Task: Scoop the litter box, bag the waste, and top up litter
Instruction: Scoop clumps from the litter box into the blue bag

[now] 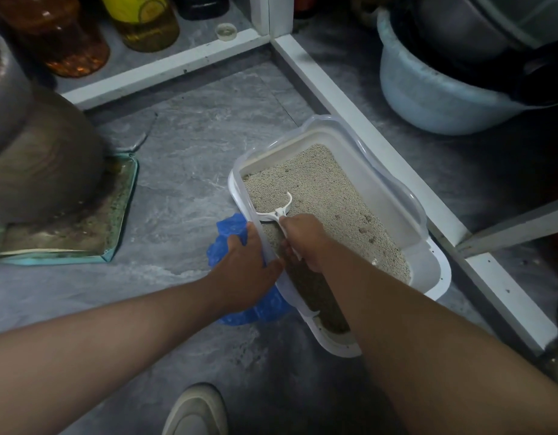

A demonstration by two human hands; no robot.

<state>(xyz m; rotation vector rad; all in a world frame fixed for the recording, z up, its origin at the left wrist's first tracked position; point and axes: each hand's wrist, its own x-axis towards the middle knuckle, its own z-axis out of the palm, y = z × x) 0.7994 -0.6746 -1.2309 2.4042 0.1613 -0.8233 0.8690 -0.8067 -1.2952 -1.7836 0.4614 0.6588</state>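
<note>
A white litter box [428, 265] with a clear rim sits on the grey floor, filled with beige litter [318, 183] that holds a few small clumps. My right hand [306, 240] grips the handle of a white scoop [279, 208], whose head lies in the litter near the box's left wall. My left hand [243, 265] holds a blue plastic bag [230, 227] against the outside of the box's left rim. Most of the bag lies crumpled under that hand.
A white cabinet frame [359, 120] runs behind and right of the box. A pale blue basin [428, 95] with dark pots stands at the upper right. A large metal vessel [42, 158] on a teal tray sits left. Bottles [73, 36] stand on the shelf. A shoe [196, 409] shows below.
</note>
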